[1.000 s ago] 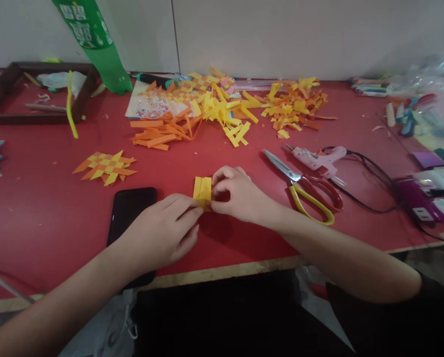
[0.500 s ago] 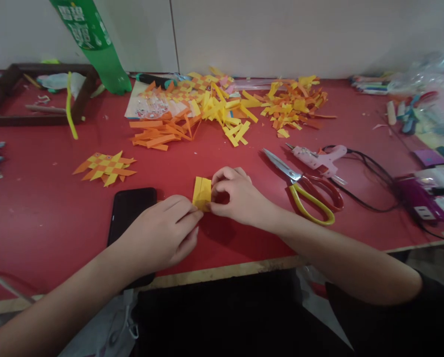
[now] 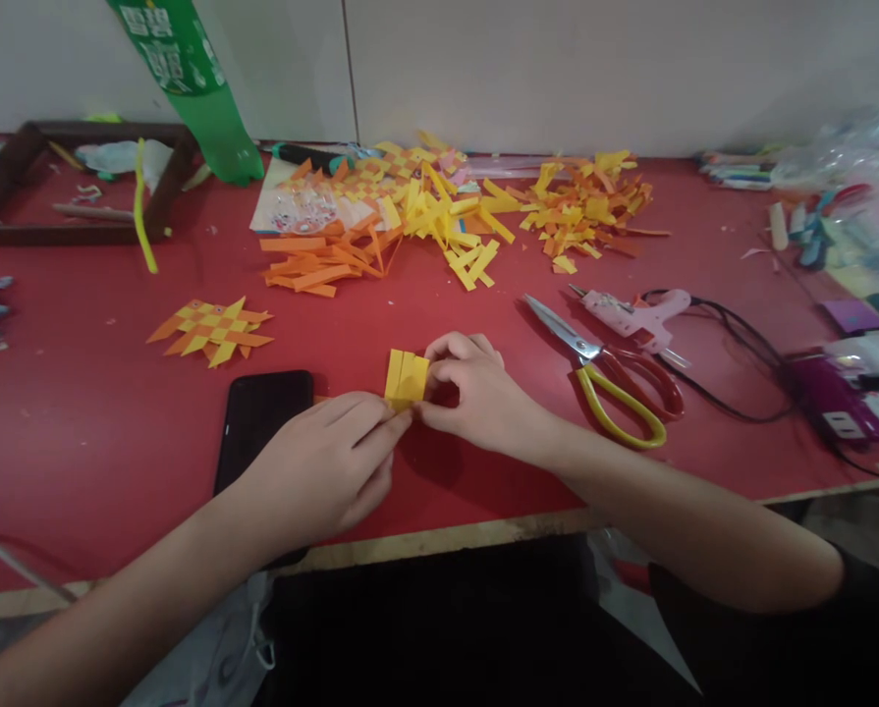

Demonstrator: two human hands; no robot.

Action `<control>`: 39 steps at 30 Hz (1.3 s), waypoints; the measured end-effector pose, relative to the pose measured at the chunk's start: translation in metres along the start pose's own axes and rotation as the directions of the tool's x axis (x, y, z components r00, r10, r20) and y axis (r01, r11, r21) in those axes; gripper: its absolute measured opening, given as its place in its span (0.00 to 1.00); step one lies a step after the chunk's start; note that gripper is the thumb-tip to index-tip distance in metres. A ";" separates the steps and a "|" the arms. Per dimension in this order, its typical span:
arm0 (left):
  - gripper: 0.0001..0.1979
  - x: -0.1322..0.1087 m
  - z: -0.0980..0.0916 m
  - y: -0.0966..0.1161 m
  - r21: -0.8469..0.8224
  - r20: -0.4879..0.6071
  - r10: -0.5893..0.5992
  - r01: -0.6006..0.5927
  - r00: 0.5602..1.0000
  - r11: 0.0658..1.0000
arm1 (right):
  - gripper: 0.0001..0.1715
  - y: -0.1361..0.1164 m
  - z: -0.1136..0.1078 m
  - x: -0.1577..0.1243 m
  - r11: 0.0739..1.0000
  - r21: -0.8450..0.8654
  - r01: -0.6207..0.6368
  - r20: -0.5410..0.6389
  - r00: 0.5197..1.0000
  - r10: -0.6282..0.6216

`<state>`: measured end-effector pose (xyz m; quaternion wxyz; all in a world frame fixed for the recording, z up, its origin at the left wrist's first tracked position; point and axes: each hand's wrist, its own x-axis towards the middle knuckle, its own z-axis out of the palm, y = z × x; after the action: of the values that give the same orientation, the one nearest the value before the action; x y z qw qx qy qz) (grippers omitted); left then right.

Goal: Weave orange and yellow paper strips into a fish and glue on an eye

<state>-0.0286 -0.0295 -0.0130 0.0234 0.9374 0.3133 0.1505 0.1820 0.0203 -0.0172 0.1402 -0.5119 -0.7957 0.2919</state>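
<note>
A small yellow paper piece (image 3: 407, 379) with creases or strip edges stands between my two hands, over the red table. My left hand (image 3: 340, 457) pinches its lower left corner, fingers closed. My right hand (image 3: 472, 393) grips its right edge between thumb and fingers. Left of them a black phone (image 3: 262, 417) lies partly under my left wrist. Farther left sits a woven orange and yellow paper fish (image 3: 214, 329). Scissors (image 3: 593, 368) with one red and one yellow handle lie open to the right of my right hand.
Orange strips (image 3: 328, 260) and yellow strips (image 3: 446, 211) are heaped at the back, with scraps (image 3: 586, 206) beside them. A pink glue gun (image 3: 637, 316) with a black cord lies at right. A green bottle (image 3: 222, 133) and dark frame (image 3: 163, 187) are back left.
The yellow piece now shows more width at its right side, and both hands sit very slightly farther right. The whole view has shifted a little.
</note>
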 end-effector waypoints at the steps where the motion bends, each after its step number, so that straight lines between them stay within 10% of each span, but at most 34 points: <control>1: 0.17 0.000 0.001 0.000 0.004 0.009 -0.003 0.003 1.000 1.000 | 0.13 0.000 0.000 0.000 1.000 0.001 0.000 0.000 1.000 0.000; 39: 0.19 0.004 0.004 0.006 0.028 0.116 -0.046 0.043 0.992 0.999 | 0.11 0.016 0.012 0.001 0.990 -0.041 0.134 -0.300 0.943 -0.141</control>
<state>-0.0211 -0.0319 -0.0152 0.0329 0.9375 0.3343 0.0909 0.1871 0.0227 -0.0365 0.2751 -0.4952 -0.8015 0.1916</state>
